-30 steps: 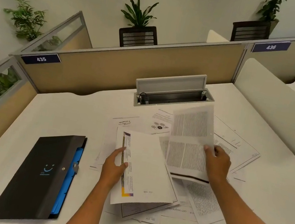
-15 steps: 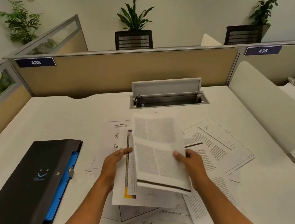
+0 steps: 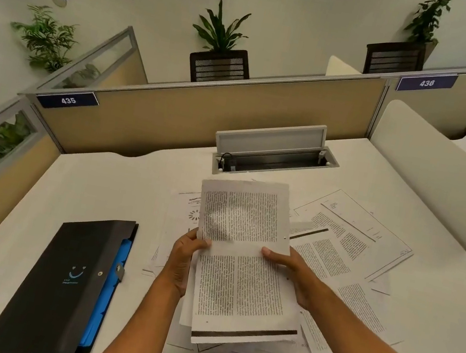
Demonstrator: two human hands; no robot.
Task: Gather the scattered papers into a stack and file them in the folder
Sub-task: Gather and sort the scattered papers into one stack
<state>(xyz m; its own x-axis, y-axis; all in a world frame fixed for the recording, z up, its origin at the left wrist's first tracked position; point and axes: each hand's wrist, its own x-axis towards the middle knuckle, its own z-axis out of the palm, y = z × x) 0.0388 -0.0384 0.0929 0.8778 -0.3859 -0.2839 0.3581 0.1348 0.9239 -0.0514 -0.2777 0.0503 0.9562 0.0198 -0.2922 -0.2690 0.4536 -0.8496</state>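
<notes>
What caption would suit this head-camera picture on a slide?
Both hands, left and right, hold a printed stack above scattered papers; a black folder lies closed nearby.

one black folder [image 3: 66, 281] at 8 o'clock, two hands, three potted plants, papers [image 3: 345, 250] too overlapped to count

Both hands hold a printed sheet [image 3: 239, 257] lifted above the desk [image 3: 100, 185], the left hand [image 3: 182, 260] gripping its left edge, the right hand [image 3: 292, 274] its right edge. More papers [image 3: 348, 251] lie scattered beneath and to the right. A black folder [image 3: 62, 286] lies closed on the left, blue dividers showing
</notes>
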